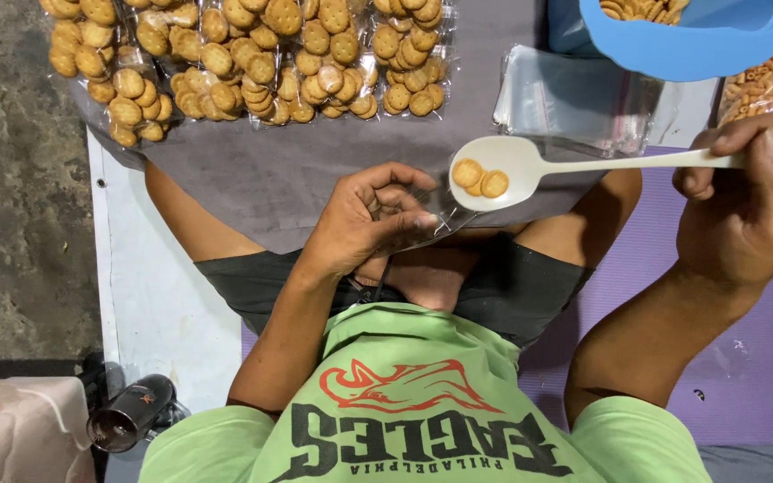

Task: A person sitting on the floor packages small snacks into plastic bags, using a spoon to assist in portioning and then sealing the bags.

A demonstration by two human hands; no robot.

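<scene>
Gripping white spoon [530,165], right hand [749,210] closed

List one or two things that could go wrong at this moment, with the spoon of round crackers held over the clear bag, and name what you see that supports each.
The two crackers sit loose in the shallow white spoon; a tilt by the right hand could drop them beside the bag. The left hand pinches the thin clear bag by its edge only, so its mouth may close or slip.
</scene>
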